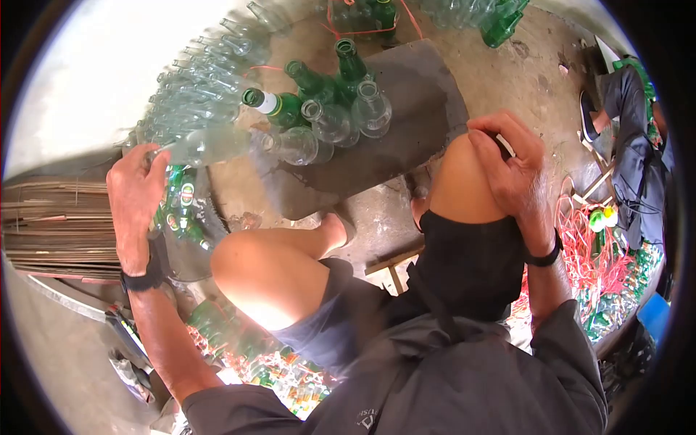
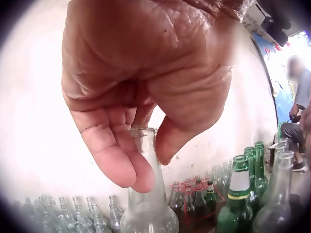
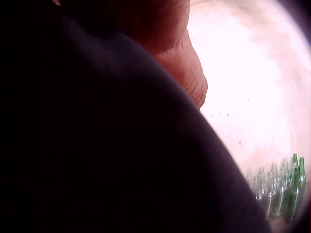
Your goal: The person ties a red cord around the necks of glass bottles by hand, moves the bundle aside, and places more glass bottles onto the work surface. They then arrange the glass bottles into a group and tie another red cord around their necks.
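2 hands: left pinches 1 clear bottle.

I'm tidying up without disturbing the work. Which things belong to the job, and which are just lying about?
Job, it seems:
clear bottle in the left hand
green bottles and clear bottles on the dark slab
rows of bottles by the wall

Apparently just lying about:
pile of thin strips
blue object at the right edge

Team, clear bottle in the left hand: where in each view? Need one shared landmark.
Head: clear bottle left of centre, just right of the left hand.
Left wrist: bottom centre, neck pinched.
Right wrist: not in it.
Landmark, head and left wrist only: green bottle with white neck label, right of it.
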{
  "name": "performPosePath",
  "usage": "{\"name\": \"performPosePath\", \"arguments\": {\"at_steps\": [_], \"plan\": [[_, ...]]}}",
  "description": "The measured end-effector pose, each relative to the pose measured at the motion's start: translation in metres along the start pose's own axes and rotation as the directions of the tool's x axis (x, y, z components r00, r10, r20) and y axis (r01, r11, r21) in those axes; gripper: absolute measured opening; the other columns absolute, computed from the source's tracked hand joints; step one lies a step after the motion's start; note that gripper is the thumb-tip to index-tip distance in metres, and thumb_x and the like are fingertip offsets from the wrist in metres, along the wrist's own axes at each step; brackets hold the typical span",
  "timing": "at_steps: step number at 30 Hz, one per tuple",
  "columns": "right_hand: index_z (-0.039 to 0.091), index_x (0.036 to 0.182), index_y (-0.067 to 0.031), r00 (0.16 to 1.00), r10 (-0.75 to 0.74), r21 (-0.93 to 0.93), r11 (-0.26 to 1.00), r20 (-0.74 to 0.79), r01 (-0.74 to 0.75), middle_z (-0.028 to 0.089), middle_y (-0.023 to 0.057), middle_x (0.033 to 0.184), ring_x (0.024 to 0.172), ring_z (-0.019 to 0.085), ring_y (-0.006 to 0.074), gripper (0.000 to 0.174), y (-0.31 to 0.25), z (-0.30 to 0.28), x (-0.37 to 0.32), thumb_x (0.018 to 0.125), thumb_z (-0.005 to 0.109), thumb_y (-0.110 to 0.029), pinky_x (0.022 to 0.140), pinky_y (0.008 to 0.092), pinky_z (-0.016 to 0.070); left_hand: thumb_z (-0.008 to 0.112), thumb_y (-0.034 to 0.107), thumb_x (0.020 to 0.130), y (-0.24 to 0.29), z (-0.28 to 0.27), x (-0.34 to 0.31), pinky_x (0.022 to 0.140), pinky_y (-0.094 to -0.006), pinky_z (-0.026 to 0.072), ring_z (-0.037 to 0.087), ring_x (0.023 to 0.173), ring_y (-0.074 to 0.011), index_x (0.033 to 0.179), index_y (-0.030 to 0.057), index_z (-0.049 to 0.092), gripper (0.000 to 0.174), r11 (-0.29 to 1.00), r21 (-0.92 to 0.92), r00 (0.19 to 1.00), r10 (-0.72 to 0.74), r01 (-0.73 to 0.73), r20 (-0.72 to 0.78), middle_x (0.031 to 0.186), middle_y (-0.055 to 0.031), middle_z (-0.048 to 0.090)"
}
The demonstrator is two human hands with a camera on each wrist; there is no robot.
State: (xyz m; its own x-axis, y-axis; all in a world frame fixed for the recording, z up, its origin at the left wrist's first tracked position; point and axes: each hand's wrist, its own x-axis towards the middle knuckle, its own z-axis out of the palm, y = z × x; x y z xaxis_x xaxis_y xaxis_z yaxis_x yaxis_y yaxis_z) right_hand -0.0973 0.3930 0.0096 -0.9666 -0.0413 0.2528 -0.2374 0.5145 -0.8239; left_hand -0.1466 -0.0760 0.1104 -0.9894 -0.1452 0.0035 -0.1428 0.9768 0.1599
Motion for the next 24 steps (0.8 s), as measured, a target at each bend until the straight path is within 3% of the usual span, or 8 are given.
{"name": "performPosePath", "arguments": {"at_steps": [9,13,16,17,19,24], "plan": [[0.071,0.097,0.0009,0.999,-0.041,0.030,0.999,-0.033,0.042,0.065,0.0069,0.086,0.078,0.063,0.0126,0.008,0.006,0.002,-0.003,0.090,0.071,-0.003,0.068,0.0258,0.0485,0.073,0.013,0.095,0.035,-0.043,-0.077,0.051,-0.0243,0.0380,0.051,0.058,-0.0053,0.112,-0.0020,0.072,0.023,0.995,-0.066,0.995,-0.070,0.074,0.064,0.065,0.0017,0.055],[0.071,0.097,0.0006,0.998,-0.035,0.063,0.997,-0.048,0.038,0.064,0.0061,0.086,0.076,0.061,0.0116,0.008,0.009,0.000,-0.003,0.091,0.071,-0.005,0.067,0.0257,0.0478,0.074,0.009,0.094,0.047,-0.040,-0.099,0.051,-0.0225,0.0407,0.051,0.059,-0.0034,0.109,-0.0021,0.071,0.019,0.994,-0.104,0.999,0.026,-0.021,0.047,0.067,0.0024,0.059],[0.071,0.096,0.0002,0.999,-0.020,0.043,0.999,-0.050,0.022,0.064,0.0054,0.085,0.074,0.059,0.0110,0.008,0.012,-0.001,-0.004,0.092,0.070,-0.006,0.066,0.0255,0.0468,0.076,0.004,0.086,0.062,-0.038,-0.111,0.053,-0.0263,0.0427,0.050,0.054,-0.0073,0.103,-0.0033,0.072,0.019,0.986,-0.148,0.996,0.077,-0.070,0.041,0.059,-0.0059,0.058],[0.070,0.096,0.0001,0.998,-0.033,0.056,0.998,-0.057,0.036,0.064,0.0051,0.084,0.073,0.058,0.0108,0.008,0.014,-0.001,-0.004,0.092,0.070,-0.007,0.066,0.0256,0.0464,0.076,0.004,0.086,0.067,-0.037,-0.114,0.053,-0.0263,0.0427,0.050,0.054,-0.0073,0.103,-0.0033,0.072,0.019,0.987,-0.145,0.996,0.080,-0.073,0.044,0.059,-0.0059,0.058],[0.070,0.096,0.0000,0.997,-0.042,0.070,0.996,-0.067,0.047,0.064,0.0048,0.084,0.072,0.057,0.0105,0.008,0.015,0.000,-0.004,0.092,0.070,-0.007,0.065,0.0256,0.0460,0.074,0.005,0.092,0.077,-0.031,-0.120,0.052,-0.0223,0.0429,0.052,0.059,-0.0021,0.108,-0.0025,0.072,0.018,0.976,-0.168,0.987,0.153,-0.142,0.056,0.068,0.0032,0.061],[0.070,0.095,0.0002,0.995,-0.073,0.082,0.994,-0.064,0.079,0.063,0.0049,0.084,0.071,0.057,0.0108,0.008,0.018,-0.002,-0.004,0.092,0.069,-0.007,0.065,0.0264,0.0456,0.076,-0.002,0.087,0.113,0.001,-0.124,0.052,-0.0221,0.0424,0.052,0.059,-0.0035,0.105,-0.0053,0.072,0.019,0.926,-0.317,0.976,0.219,-0.203,0.016,0.069,0.0010,0.063]]}}
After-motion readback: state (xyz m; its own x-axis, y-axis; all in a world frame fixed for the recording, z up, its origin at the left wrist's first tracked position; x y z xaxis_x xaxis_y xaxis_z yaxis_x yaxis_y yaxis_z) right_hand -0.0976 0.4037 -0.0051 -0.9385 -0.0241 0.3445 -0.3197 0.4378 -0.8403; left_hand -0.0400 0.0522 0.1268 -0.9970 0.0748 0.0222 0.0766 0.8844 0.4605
